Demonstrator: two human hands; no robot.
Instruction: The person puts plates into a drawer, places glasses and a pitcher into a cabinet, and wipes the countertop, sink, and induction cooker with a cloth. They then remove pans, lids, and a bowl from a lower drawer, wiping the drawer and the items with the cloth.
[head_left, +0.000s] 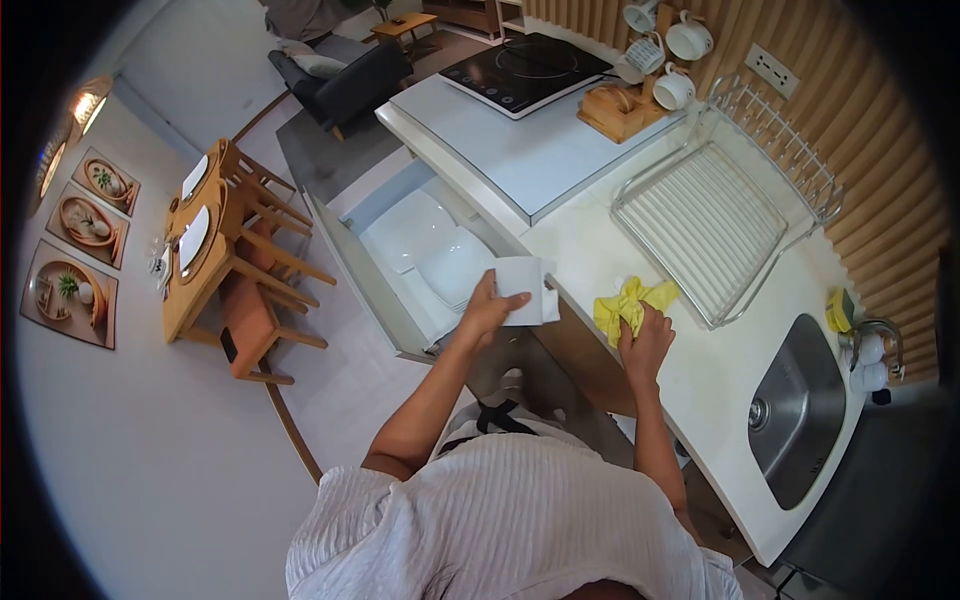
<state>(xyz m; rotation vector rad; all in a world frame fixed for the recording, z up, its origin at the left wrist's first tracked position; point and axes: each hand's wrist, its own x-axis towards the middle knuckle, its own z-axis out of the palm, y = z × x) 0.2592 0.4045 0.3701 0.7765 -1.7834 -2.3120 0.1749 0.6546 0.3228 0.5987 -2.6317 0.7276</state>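
Observation:
My left hand grips a white, square-edged stack that looks like folded paper napkins, thumb across its face. It is held above the gap between the open drawer and the counter edge. White plates lie inside that drawer, left of my hand. On the countertop, my right hand is closed on a crumpled yellow cloth, near the dish rack's lower corner.
A wire dish rack stands on the counter, with a steel sink nearer me. Farther back are an induction cooktop and mugs on a wooden stand. A dining table and chairs stand to the left.

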